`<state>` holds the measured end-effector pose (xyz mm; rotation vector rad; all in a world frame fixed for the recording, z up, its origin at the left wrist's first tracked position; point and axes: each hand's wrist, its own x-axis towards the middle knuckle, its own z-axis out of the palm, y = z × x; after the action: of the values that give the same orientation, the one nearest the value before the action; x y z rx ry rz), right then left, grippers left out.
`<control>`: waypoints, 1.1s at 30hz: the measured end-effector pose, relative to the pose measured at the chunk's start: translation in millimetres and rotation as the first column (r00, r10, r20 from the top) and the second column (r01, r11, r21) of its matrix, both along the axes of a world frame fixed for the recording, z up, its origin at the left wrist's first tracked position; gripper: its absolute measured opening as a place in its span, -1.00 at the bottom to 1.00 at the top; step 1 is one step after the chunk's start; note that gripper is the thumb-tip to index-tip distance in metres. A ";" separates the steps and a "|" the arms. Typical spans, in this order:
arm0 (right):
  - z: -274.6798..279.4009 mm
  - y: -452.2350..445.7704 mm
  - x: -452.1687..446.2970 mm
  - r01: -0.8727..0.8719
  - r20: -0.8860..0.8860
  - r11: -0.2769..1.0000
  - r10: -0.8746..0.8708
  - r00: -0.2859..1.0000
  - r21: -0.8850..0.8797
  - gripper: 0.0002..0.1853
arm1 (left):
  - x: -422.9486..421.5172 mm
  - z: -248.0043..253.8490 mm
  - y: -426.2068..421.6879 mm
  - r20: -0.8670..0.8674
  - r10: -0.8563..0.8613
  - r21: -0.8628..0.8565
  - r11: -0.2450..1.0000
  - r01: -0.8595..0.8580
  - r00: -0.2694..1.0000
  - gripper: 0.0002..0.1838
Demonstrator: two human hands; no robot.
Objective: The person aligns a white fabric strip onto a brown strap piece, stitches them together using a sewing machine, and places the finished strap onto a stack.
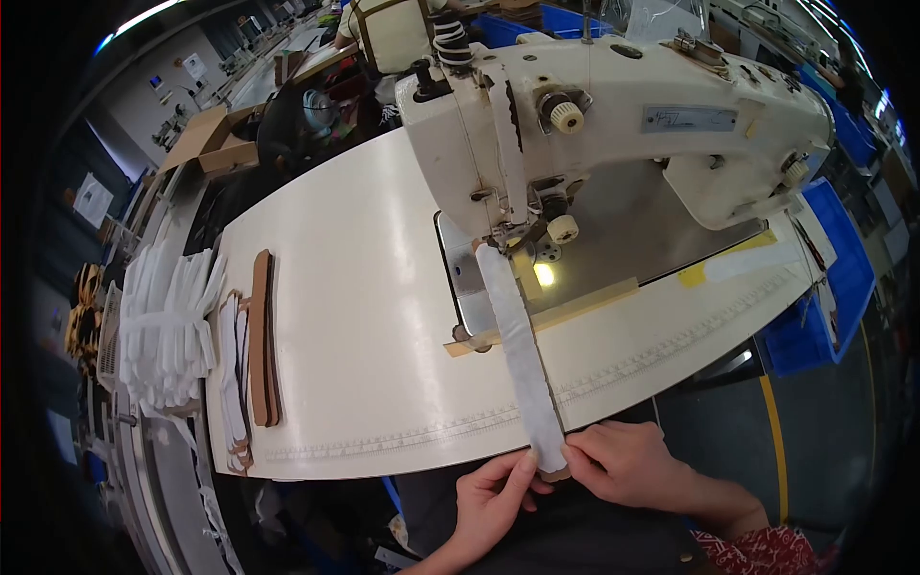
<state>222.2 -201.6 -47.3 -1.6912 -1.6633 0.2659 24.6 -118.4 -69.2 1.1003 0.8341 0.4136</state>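
Note:
A long white strip with a brown edge (517, 355) runs from under the presser foot of the sewing machine (613, 105) to the table's front edge. Its near end hangs just past that edge, pinched by both hands. My left hand (494, 503) grips the left corner, thumb on top. On the right corner, my right hand (623, 465) has thumb and curled fingers closed together. The strip's far end lies at the needle, partly hidden by the machine head. A small lamp (544, 274) lights the metal plate beside it.
Brown strips (263, 335) and white-faced strips (233, 383) lie at the left of the white table (364, 316). Bundled white strips (168, 326) hang beyond its left edge. A blue bin (839, 278) stands at the right. Masking tape (575, 311) crosses the tabletop. Another person (388, 34) sits behind the machine.

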 end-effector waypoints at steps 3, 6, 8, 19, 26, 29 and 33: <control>1.3 -6.8 9.1 -0.094 -0.336 0.974 0.020 0.941 -0.204 -0.86 | 0.6 -4.8 -8.5 0.049 0.106 0.339 0.933 -0.116 0.993 -0.71; -8.9 -17.4 12.3 -0.200 -0.620 0.921 -0.056 0.782 -0.336 -0.76 | -6.7 0.0 -5.2 -0.035 0.112 0.896 0.443 -0.018 0.993 -0.55; -3.4 -19.3 13.3 -0.282 -0.685 0.904 -0.015 0.728 -0.320 -0.73 | -0.4 6.9 5.2 -0.017 0.101 0.994 0.110 0.006 0.995 -0.48; -13.6 -21.2 10.5 -0.357 -0.713 0.902 0.082 0.696 -0.244 -0.80 | 8.3 12.6 22.9 -0.129 -0.101 0.989 -0.086 0.120 0.987 -0.55; -13.4 -22.4 10.2 -0.379 -0.731 0.892 0.087 0.677 -0.246 -0.78 | 7.4 14.0 22.8 -0.108 -0.119 0.988 -0.122 0.093 0.987 -0.62; -13.4 -22.3 10.3 -0.375 -0.729 0.898 0.096 0.678 -0.231 -0.78 | 6.9 14.8 22.0 -0.124 -0.108 0.986 -0.121 0.111 0.986 -0.62; -11.5 -22.1 10.8 -0.377 -0.723 0.889 0.081 0.687 -0.258 -0.79 | 6.2 15.8 21.8 -0.138 -0.106 0.984 -0.131 0.124 0.985 -0.62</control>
<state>233.0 -223.7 -58.8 -1.3520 -1.2641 1.2842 30.9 -96.6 -53.4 2.6906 0.2047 0.9909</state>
